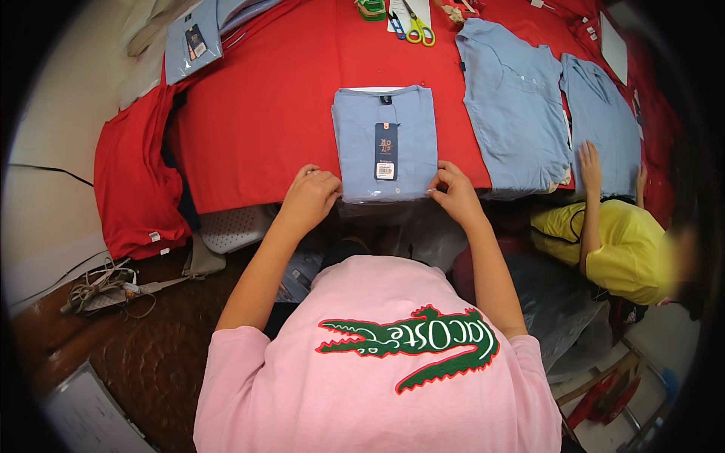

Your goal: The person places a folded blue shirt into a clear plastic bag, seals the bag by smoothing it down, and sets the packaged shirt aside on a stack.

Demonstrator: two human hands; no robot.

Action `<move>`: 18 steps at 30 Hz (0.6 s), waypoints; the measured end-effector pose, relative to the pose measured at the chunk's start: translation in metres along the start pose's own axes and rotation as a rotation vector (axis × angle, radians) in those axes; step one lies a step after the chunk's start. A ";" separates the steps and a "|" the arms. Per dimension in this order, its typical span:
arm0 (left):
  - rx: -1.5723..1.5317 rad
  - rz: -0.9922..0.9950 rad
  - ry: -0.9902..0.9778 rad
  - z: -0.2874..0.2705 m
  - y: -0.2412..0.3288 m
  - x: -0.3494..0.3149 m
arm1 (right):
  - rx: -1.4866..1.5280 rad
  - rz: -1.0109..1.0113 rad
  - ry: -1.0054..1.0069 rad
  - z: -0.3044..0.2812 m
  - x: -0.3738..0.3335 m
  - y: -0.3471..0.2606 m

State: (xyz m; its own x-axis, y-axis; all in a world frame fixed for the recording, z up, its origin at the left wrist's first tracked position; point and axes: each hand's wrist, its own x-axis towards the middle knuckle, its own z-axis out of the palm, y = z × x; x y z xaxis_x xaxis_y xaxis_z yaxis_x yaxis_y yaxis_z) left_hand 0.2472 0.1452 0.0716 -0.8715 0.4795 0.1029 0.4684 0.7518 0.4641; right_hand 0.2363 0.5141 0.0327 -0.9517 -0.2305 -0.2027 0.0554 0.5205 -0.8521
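Note:
A folded light-blue shirt (353,155) in a clear plastic bag lies at the table's near edge in front of me. A dark hang tag (386,143) with a white label shows at its middle. At the bag's lower left corner my left hand (313,195) is closed, fingers curled and pressed to the plastic. My right hand (455,190) pinches the bag's lower right edge between thumb and fingers. The clear plastic (389,199) stretches between both hands along the front rim.
The red-covered table (264,113) holds yellow-handled scissors (420,32) and blue thread snips (396,24) at the back. Light-blue garments (513,106) lie to the right, where a co-worker in yellow (619,249) handles one. A bagged shirt (193,45) sits far left; red cloth (140,174) hangs below.

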 end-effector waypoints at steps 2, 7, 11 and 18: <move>0.029 -0.014 0.000 -0.004 -0.001 0.002 | 0.019 0.036 0.010 0.000 0.002 -0.001; 0.083 -0.057 0.028 0.013 -0.014 0.025 | -0.129 -0.082 0.134 0.000 0.007 -0.010; 0.119 -0.097 0.072 0.025 -0.012 0.042 | -0.118 -0.147 0.179 -0.007 0.021 0.006; 0.227 -0.259 0.127 0.049 -0.003 0.047 | -0.212 -0.187 0.217 -0.017 0.039 -0.011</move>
State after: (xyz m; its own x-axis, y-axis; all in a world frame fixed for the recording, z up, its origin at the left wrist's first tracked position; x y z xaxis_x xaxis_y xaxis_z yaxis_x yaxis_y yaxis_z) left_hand 0.2117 0.1876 0.0319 -0.9697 0.2114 0.1223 0.2382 0.9289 0.2834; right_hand 0.1935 0.5135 0.0419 -0.9826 -0.1701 0.0740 -0.1684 0.6501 -0.7410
